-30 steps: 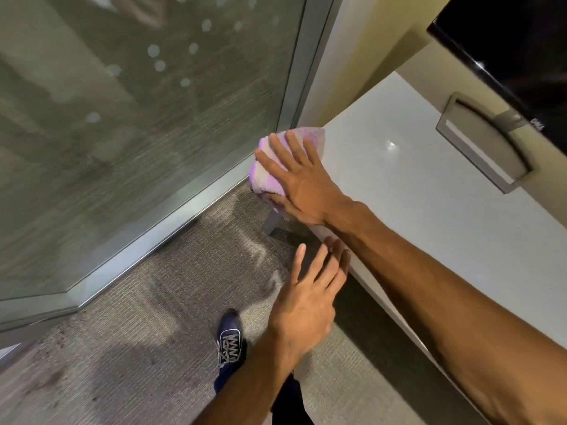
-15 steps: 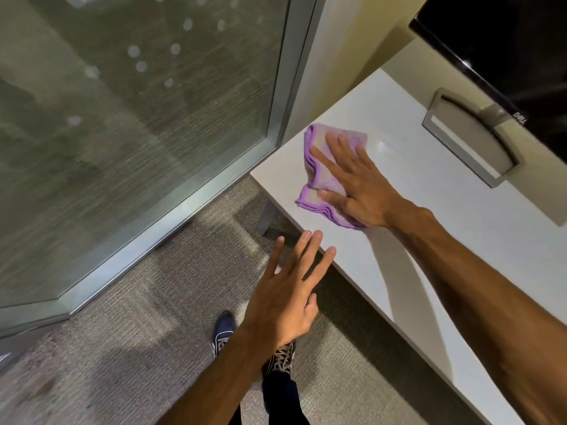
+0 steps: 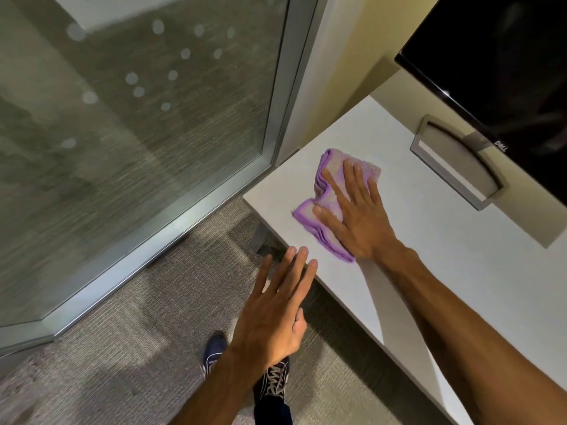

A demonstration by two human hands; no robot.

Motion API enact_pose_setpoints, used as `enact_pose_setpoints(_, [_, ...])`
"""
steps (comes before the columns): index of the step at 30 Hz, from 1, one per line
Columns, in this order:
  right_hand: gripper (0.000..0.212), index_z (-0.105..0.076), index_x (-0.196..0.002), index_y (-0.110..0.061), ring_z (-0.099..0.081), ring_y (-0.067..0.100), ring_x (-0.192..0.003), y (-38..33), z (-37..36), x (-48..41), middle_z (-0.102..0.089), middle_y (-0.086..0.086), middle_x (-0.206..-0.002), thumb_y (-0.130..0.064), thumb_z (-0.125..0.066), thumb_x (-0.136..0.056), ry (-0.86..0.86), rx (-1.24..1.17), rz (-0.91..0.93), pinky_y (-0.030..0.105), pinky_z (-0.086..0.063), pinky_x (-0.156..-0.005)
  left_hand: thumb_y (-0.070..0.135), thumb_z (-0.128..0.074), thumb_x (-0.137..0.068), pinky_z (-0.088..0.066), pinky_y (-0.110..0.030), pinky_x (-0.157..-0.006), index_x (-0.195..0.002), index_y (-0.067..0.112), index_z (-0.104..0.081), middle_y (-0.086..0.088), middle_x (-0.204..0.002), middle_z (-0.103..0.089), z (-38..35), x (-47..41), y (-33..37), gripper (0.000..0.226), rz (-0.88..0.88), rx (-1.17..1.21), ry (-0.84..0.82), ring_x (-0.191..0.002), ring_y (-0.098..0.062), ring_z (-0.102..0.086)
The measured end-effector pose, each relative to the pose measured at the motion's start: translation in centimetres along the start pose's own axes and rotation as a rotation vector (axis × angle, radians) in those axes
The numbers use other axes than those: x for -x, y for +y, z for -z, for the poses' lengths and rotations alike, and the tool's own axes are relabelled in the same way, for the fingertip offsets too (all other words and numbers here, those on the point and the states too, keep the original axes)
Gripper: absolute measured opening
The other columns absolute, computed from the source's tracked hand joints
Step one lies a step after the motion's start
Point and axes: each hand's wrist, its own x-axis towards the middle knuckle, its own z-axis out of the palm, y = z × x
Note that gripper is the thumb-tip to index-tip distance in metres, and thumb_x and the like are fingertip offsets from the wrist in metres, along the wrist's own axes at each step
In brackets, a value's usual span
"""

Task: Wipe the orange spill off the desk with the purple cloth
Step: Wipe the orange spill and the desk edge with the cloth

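A folded purple cloth lies on the white desk near its left corner. My right hand presses flat on the cloth with fingers spread, covering most of it. My left hand hovers open, palm down, just off the desk's front edge, its fingertips over the rim; it holds nothing. No orange spill shows on the bare desk surface around the cloth.
A black monitor on a grey stand base sits at the desk's back right. A glass door with a metal frame stands left of the desk. Grey carpet and my shoes lie below.
My right hand slid the cloth from the desk's left corner edge inward onto the surface. My left hand rose a little toward the front edge.
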Motion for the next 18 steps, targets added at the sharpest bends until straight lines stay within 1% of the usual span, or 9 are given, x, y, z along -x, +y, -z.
enact_pose_setpoints(2, [0.094,-0.008,-0.163,-0.017,0.010,0.031,-0.158,0.8,0.2,-2.4,0.006,0.010,-0.172,-0.079,-0.002,-0.092,0.015,0.020,-0.049,0.058,0.003,-0.127,0.024,-0.072,-0.076,-0.019,-0.051,-0.123,-0.158,0.014,-0.022,-0.007,-0.168,-0.006,0.0,0.0,-0.2,0.096,-0.004,-0.013,-0.003,-0.155,-0.023,0.001])
enact_pose_setpoints(5, [0.097,-0.006,-0.163,-0.015,0.003,0.036,-0.158,1.9,1.1,-6.4,0.001,0.015,-0.171,-0.079,0.002,-0.091,0.075,-0.011,-0.147,0.058,0.000,-0.126,0.026,-0.070,-0.079,-0.006,-0.047,-0.126,-0.159,0.016,-0.011,-0.004,-0.167,0.007,0.0,0.1,-0.6,0.100,-0.018,-0.049,-0.028,-0.155,-0.022,0.009])
enact_pose_setpoints(7, [0.095,-0.006,-0.162,-0.016,0.001,0.038,-0.158,2.6,1.9,-8.9,-0.001,0.018,-0.170,-0.077,-0.004,-0.091,0.080,-0.013,-0.196,0.060,0.000,-0.125,0.025,-0.069,-0.080,-0.006,-0.046,-0.125,-0.160,0.017,-0.009,-0.004,-0.167,0.007,0.0,0.1,-0.7,0.100,-0.020,-0.050,-0.025,-0.154,-0.021,0.010])
enact_pose_setpoints(10, [0.077,-0.007,-0.163,-0.022,0.005,0.037,-0.158,2.8,2.5,-11.2,0.002,0.019,-0.170,-0.065,-0.015,-0.099,0.059,-0.020,-0.239,0.065,0.001,-0.123,0.023,-0.066,-0.081,-0.006,-0.046,-0.126,-0.160,0.015,-0.009,-0.004,-0.168,0.006,-0.1,0.1,-0.6,0.098,-0.034,-0.040,-0.019,-0.155,-0.022,0.009])
enact_pose_setpoints(11, [0.074,-0.008,-0.163,-0.023,0.005,0.037,-0.158,2.7,2.6,-11.5,0.001,0.019,-0.170,-0.062,-0.016,-0.100,0.056,-0.026,-0.235,0.065,0.001,-0.123,0.023,-0.065,-0.081,-0.006,-0.046,-0.126,-0.160,0.015,-0.010,-0.004,-0.168,0.005,0.0,0.1,-0.6,0.097,-0.040,-0.036,-0.019,-0.155,-0.022,0.009])
enact_pose_setpoints(13, [0.076,-0.010,-0.162,-0.025,0.002,0.039,-0.157,2.3,2.4,-11.1,-0.002,0.020,-0.170,-0.065,-0.008,-0.098,0.057,-0.011,-0.154,0.066,0.000,-0.122,0.022,-0.064,-0.081,-0.009,-0.048,-0.125,-0.159,0.013,-0.011,-0.005,-0.168,0.002,0.1,0.2,-0.6,0.095,-0.046,-0.024,-0.015,-0.155,-0.023,0.007])
enact_pose_setpoints(15, [0.082,-0.011,-0.162,-0.023,-0.001,0.041,-0.157,2.0,1.8,-9.6,-0.006,0.022,-0.169,-0.070,0.005,-0.096,0.056,0.011,0.001,0.067,-0.003,-0.122,0.022,-0.063,-0.081,-0.010,-0.049,-0.125,-0.159,0.012,-0.012,-0.006,-0.168,0.000,0.3,0.2,-0.6,0.094,-0.054,-0.012,-0.016,-0.155,-0.024,0.006])
enact_pose_setpoints(16, [0.085,-0.012,-0.162,-0.022,-0.001,0.041,-0.157,1.8,1.5,-8.7,-0.007,0.021,-0.169,-0.071,0.006,-0.095,0.043,0.008,0.053,0.067,-0.003,-0.122,0.023,-0.063,-0.082,-0.010,-0.049,-0.125,-0.159,0.012,-0.012,-0.007,-0.168,0.000,0.4,0.3,-0.7,0.094,-0.060,-0.014,-0.020,-0.155,-0.024,0.007])
enact_pose_setpoints(18, [0.082,-0.014,-0.162,-0.019,0.001,0.038,-0.158,1.3,0.7,-6.5,-0.005,0.019,-0.170,-0.068,0.001,-0.098,0.029,-0.014,0.112,0.065,-0.001,-0.123,0.026,-0.064,-0.083,-0.008,-0.050,-0.125,-0.160,0.012,-0.009,-0.008,-0.168,0.002,0.4,0.4,-0.8,0.095,-0.072,-0.040,-0.029,-0.155,-0.024,0.008])
